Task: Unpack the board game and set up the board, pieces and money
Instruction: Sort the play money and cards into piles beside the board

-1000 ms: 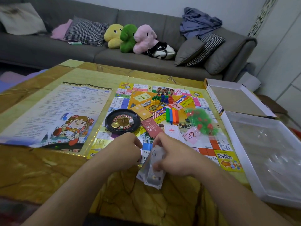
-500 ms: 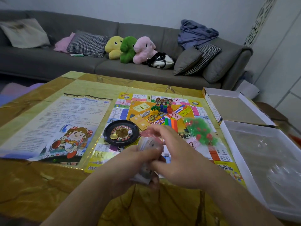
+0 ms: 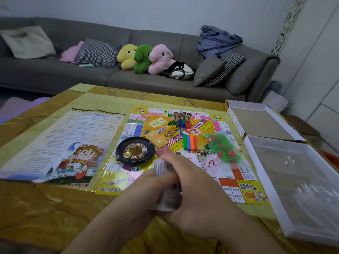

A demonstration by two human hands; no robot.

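Note:
The game board (image 3: pixel 245 189) lies flat on the table in front of me. On it sit a black roulette wheel (image 3: pixel 134 150) with a die, orange cards (image 3: pixel 156 139), a red card (image 3: pixel 164 150), coloured sticks (image 3: pixel 189 142), a bag of green and red houses (image 3: pixel 222 147), pink cards (image 3: pixel 211 165) and small pawns (image 3: pixel 178 124). Both hands hold a stack of paper money (image 3: pixel 167 197) over the board's near edge. My left hand (image 3: pixel 146 191) grips it from the left and my right hand (image 3: pixel 196 191) wraps over it from the right.
A large rules sheet (image 3: pixel 73 143) lies left of the board. At the right are the box lid (image 3: pixel 260 121) and the white box tray (image 3: pixel 286 222) with a clear plastic insert. A grey sofa (image 3: pixel 55 76) with cushions and plush toys stands beyond the table.
My hands closed together around the money stack and lifted it slightly toward the board. The view tilted up a little.

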